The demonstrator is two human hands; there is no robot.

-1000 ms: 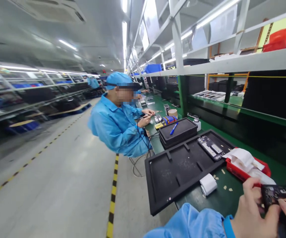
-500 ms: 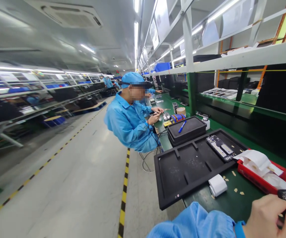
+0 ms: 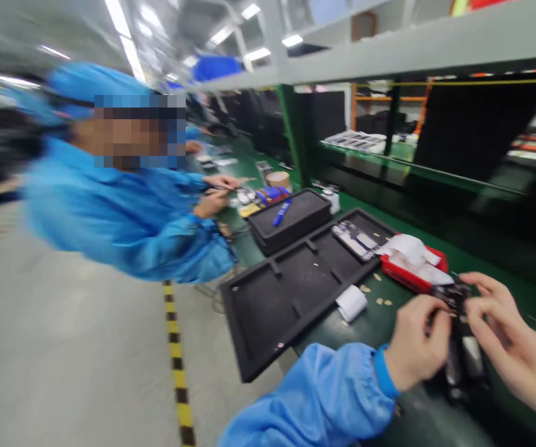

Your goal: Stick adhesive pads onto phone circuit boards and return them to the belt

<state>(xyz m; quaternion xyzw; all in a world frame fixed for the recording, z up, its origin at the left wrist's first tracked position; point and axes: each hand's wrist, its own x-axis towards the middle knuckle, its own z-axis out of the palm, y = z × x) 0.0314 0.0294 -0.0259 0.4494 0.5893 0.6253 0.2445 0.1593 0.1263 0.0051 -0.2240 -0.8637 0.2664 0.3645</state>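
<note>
Low at the right, a dark opened phone (image 3: 464, 357) with its inner parts showing lies between my hands, blurred by motion. My left hand (image 3: 419, 338), in a blue cuff, is closed with thumb and forefinger at the phone's upper left edge. My right hand (image 3: 505, 332) is on the other side, its fingers bent onto the phone's upper right part. Whether a small piece sits between the fingertips cannot be made out. Just beyond the hands stands a red bin (image 3: 407, 279) holding white paper strips (image 3: 410, 251).
A black tray (image 3: 291, 285) holds another opened phone (image 3: 355, 241). Beside it lie a white roll (image 3: 352, 303) and several tan bits (image 3: 379, 302). Stacked black trays (image 3: 291, 217) carry a blue marker (image 3: 281, 212). A co-worker (image 3: 123, 205) sits at the left.
My view has swung right and the co-worker appears nearer. Both my hands and the phone are now well in view; before, mainly the left hand showed at the lower right edge.
</note>
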